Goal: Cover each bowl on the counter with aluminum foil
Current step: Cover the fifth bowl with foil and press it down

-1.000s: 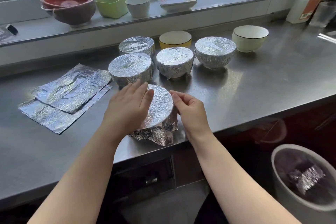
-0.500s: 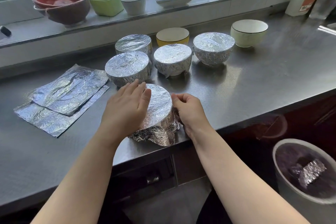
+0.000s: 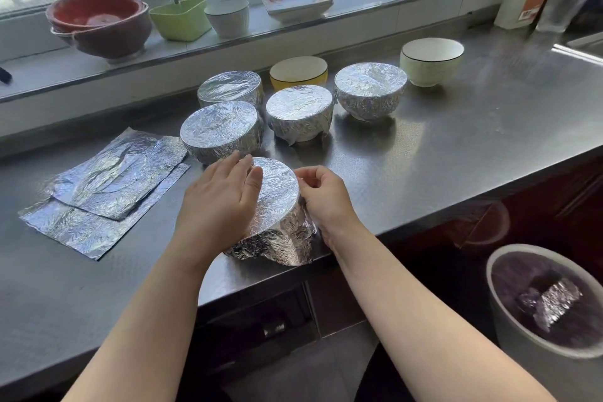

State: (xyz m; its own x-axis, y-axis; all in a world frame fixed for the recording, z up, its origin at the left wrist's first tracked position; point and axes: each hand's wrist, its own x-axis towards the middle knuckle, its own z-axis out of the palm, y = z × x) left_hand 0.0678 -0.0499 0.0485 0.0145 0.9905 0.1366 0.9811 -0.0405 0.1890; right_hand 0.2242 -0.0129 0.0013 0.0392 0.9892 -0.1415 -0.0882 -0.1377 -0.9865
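Note:
A foil-wrapped bowl (image 3: 277, 206) stands near the steel counter's front edge. My left hand (image 3: 222, 202) lies flat on its top with straight fingers. My right hand (image 3: 323, 199) curls its fingers against the foil at the bowl's right rim and side. Behind it stand several more foil-covered bowls (image 3: 222, 130) (image 3: 298, 114) (image 3: 370, 90) (image 3: 230, 88). A yellow bowl (image 3: 298, 70) and a pale cream bowl (image 3: 430, 60) stand uncovered at the back. Flat foil sheets (image 3: 107, 186) lie on the counter to the left.
The window sill holds a red-brown bowl (image 3: 98, 23), a green container (image 3: 179, 18), a white cup (image 3: 228, 16) and a white dish (image 3: 297, 2). A bin (image 3: 548, 313) with crumpled foil inside stands on the floor at lower right. Bottles stand at the counter's far right.
My right hand has gone from open fingertips at the bowl's rim to curled fingers pressing the foil down its right side. My left hand has stayed on top.

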